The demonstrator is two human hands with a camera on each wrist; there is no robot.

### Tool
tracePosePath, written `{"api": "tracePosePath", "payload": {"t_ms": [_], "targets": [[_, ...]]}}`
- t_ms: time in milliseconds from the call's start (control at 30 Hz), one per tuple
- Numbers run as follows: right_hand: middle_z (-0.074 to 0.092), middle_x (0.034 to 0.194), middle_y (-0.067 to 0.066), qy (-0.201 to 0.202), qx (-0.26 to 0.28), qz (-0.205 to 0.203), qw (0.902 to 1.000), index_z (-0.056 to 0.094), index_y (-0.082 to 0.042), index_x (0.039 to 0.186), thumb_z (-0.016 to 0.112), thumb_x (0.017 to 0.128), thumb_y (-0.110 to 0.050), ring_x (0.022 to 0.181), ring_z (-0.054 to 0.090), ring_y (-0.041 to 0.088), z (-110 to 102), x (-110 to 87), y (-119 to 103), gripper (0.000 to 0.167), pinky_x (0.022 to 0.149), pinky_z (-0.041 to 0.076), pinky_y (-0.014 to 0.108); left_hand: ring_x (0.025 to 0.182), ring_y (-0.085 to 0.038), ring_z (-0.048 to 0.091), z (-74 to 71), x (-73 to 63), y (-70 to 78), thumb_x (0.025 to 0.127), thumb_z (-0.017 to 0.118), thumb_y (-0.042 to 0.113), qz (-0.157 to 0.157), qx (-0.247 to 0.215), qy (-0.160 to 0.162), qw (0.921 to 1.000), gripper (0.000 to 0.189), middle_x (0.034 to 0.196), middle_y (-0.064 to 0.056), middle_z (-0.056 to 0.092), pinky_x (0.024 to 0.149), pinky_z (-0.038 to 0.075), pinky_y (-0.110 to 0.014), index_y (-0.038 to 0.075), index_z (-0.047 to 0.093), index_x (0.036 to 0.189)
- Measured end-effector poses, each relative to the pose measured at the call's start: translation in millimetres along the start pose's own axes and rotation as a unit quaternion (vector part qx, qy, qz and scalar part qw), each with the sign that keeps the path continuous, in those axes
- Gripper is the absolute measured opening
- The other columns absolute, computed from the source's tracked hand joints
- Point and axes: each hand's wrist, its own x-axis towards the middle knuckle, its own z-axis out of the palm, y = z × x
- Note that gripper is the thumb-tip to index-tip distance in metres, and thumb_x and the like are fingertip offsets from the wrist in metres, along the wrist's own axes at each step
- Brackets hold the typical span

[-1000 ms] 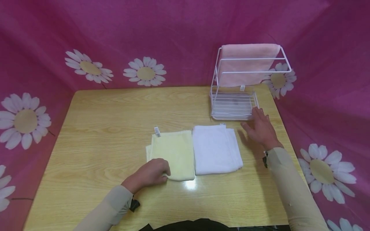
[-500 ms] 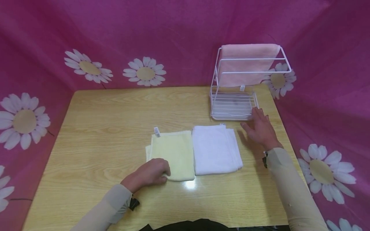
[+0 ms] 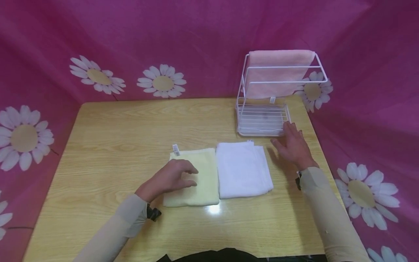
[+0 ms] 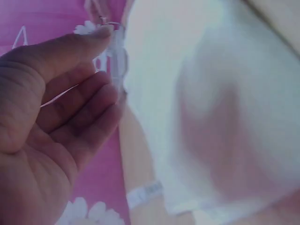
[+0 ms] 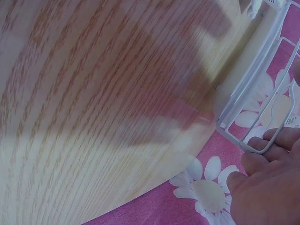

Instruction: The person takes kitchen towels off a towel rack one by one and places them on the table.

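A folded pale-yellow towel lies flat with a white label sticking out at its far left corner. Over it hovers my left hand, thumb and fingers spread apart with nothing between them. In the left wrist view the same hand shows an empty palm beside the pale cloth. Right alongside is a folded white towel. My right hand has its fingertips at the front right corner of a white wire rack; the right wrist view shows those fingers against the wire.
A pink towel hangs over the rack's upper bars at the back right of the wooden table. A magenta cloth with white daisies encloses the table at the back and sides.
My left hand has let go of the yellow towel's near left edge and risen forward over it, fingers opening. The right hand stays at the rack.
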Motion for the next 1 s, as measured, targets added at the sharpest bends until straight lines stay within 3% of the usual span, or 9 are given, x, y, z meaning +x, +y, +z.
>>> {"api": "tracePosePath", "payload": {"t_ms": [233,700,900,1000], "targets": [[0.008,0.164,0.025,-0.005,0.005,-0.004,1.0000,0.008,0.001,0.159,0.049,0.102,-0.046,0.151,-0.002,0.040,-0.8,-1.8,0.0,0.085,0.119,-0.003,0.053,0.093,-0.022,0.070,-14.9,29.8,10.9,0.081,0.085,0.013,0.038,-0.018,0.092,0.9949,0.031,0.102,-0.011,0.074,0.084,0.056,-0.040,0.000,0.075,0.107],[0.006,0.164,0.025,-0.011,0.004,-0.004,0.9999,0.008,0.003,0.159,0.049,0.102,-0.048,0.151,-0.002,0.039,-1.7,-3.8,-0.3,0.086,0.120,-0.001,0.053,0.098,-0.022,0.068,-32.9,86.6,34.7,0.088,0.080,0.016,0.051,0.000,0.147,0.9878,0.029,0.109,-0.009,0.073,0.087,0.054,-0.035,0.002,0.074,0.113],[0.006,0.164,0.025,-0.011,0.000,0.001,0.9999,0.008,0.003,0.159,0.049,0.102,-0.047,0.151,-0.002,0.039,-3.5,-4.1,-1.0,0.086,0.120,-0.001,0.053,0.098,-0.022,0.070,-45.0,110.7,46.2,0.086,0.081,0.013,0.096,-0.017,0.200,0.9748,0.029,0.108,-0.010,0.073,0.088,0.054,-0.032,0.001,0.074,0.112],[0.006,0.164,0.025,-0.011,0.001,0.001,0.9999,0.007,0.002,0.159,0.050,0.102,-0.045,0.151,-0.003,0.039,-3.0,-3.4,-1.6,0.085,0.120,-0.002,0.052,0.098,-0.022,0.070,-54.5,121.9,52.8,0.086,0.082,0.012,0.103,-0.022,0.226,0.9684,0.029,0.108,-0.011,0.073,0.087,0.054,-0.033,0.000,0.075,0.112]]}}
